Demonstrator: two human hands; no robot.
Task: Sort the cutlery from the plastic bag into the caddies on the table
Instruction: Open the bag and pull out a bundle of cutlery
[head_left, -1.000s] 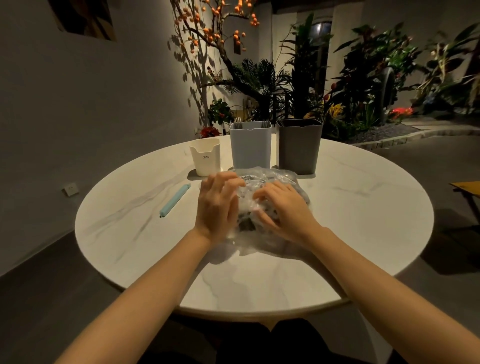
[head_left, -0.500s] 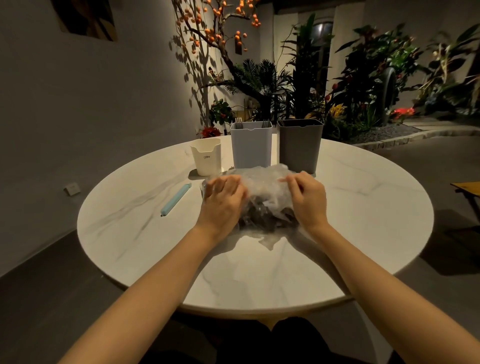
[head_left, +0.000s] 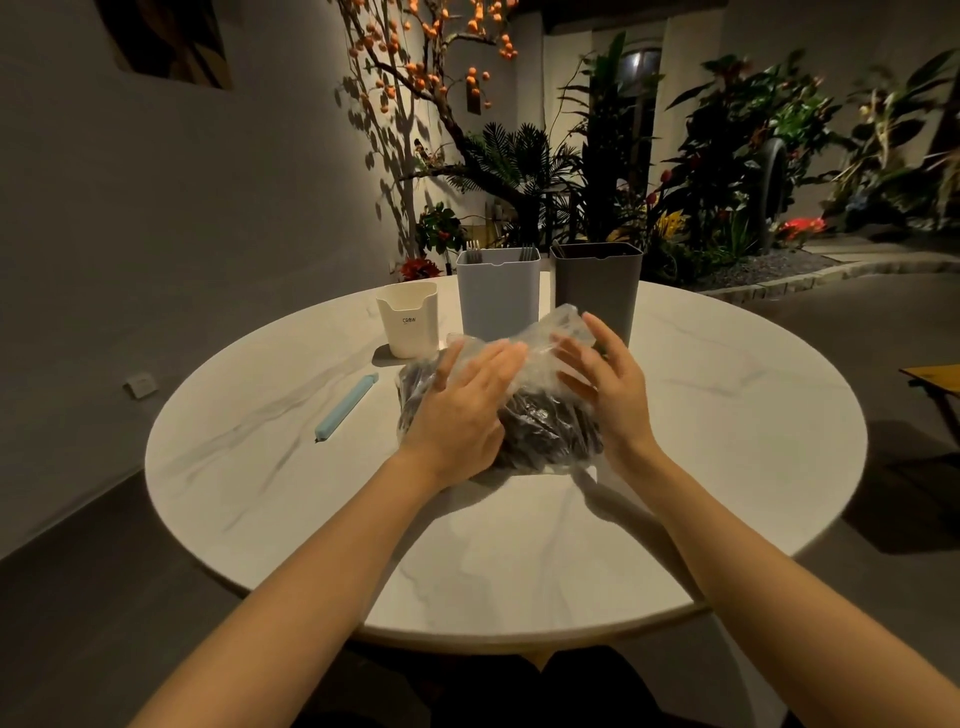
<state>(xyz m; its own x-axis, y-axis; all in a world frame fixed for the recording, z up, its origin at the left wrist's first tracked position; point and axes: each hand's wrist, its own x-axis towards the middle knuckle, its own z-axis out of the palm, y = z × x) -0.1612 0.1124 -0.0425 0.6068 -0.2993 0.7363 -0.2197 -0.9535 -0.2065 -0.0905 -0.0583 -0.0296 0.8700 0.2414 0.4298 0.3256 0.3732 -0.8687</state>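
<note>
Pressing down on the plastic bag (head_left: 524, 415) at table centre, the left hand (head_left: 467, 410) lies flat, while the right hand (head_left: 608, 395) is cupped open at its 3 o'clock side, nothing pinched. Cutlery could be spilled if the film gets yanked, and the caddies (head_left: 497, 293) just beyond at 12 o'clock could easily be knocked over, tbh.

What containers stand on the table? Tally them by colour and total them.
Cream caddy: 1
Light blue-grey caddy: 1
Dark grey caddy: 1
Total: 3, all upright behind the plastic bag.
</note>
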